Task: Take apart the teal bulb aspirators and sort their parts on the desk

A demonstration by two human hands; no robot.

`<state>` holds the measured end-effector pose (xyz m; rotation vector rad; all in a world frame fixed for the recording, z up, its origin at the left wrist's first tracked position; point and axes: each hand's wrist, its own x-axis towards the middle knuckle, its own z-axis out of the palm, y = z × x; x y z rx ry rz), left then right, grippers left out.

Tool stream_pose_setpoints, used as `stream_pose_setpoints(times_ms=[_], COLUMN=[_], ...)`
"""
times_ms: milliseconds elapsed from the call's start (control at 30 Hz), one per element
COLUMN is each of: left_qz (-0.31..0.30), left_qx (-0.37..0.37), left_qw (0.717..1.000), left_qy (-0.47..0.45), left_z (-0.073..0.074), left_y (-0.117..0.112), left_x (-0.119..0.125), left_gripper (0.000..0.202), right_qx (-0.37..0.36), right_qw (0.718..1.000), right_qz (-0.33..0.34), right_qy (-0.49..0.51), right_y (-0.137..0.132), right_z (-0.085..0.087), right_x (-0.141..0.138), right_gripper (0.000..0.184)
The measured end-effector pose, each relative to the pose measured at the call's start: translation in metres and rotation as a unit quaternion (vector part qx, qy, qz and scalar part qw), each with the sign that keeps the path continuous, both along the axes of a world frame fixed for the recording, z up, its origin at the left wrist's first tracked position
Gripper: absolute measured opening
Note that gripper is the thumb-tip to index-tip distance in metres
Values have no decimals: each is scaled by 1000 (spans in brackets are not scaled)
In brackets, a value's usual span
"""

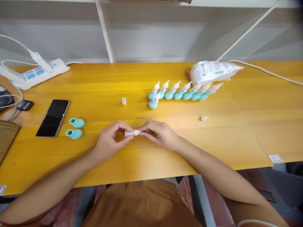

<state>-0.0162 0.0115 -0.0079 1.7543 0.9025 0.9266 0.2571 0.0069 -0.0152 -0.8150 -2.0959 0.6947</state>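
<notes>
Left hand (109,138) pinched clear tube (129,133); right hand (163,135) gripped white nozzle (136,132) at its end. Two teal bulbs (76,134) lay left.

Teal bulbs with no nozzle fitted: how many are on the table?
2. Both lie between the phone and the left hand: one bulb farther back, the other bulb just in front of it. None appears hidden.

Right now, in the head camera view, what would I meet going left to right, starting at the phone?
Phone → two teal bulbs → left hand → pinched translucent tube with a pointed tip → right hand → loose white tip → label at the table edge.
</notes>
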Motion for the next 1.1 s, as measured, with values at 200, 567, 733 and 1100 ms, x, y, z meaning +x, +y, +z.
stream_pose_setpoints(times_ms=[200,567,733,1100], left_qz=[-13,-22,-22,246], left_qx=[38,56,38,301], left_qw=[998,993,987,711], left_qy=[46,97,155,586], left_z=[3,20,26,99], left_y=[2,4,1,-41], left_x=[-1,-6,-4,-68], left_gripper=[15,16,28,50], right_qx=[12,31,60,152], right_qw=[1000,997,995,972], right_qz=[-18,-36,-40,-78], right_qy=[2,-59,-75,-158], right_y=[0,-6,-6,-6], right_z=[2,-3,-5,5], right_x=[1,-4,-4,-5], right_gripper=[15,20,26,50])
